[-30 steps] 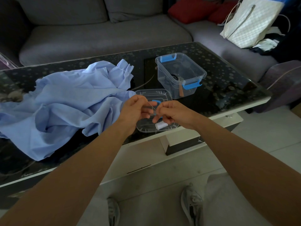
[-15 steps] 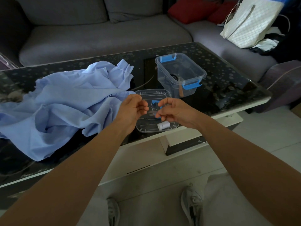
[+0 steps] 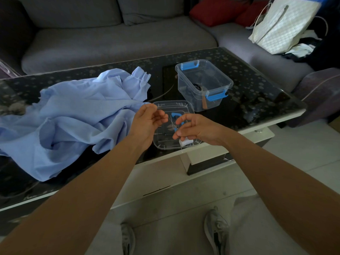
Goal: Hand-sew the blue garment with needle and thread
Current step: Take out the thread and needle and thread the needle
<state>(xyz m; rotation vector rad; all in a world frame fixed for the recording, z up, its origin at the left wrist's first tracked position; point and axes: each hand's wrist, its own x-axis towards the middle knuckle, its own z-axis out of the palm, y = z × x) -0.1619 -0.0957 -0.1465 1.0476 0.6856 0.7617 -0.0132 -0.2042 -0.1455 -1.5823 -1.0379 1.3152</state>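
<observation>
Blue garment (image 3: 73, 115) lay crumpled on worktop (image 3: 257, 100), left of hands; right hand (image 3: 198, 129) grip pinched thread (image 3: 173, 124) above white spool (image 3: 186, 142); left hand (image 3: 147, 122) curled, hold unclear; needle not seen; best kept thread taut, drawing length slowly.

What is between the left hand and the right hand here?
In the head view, a thin thread runs from the left hand to the right hand, above the clear lid.
</observation>
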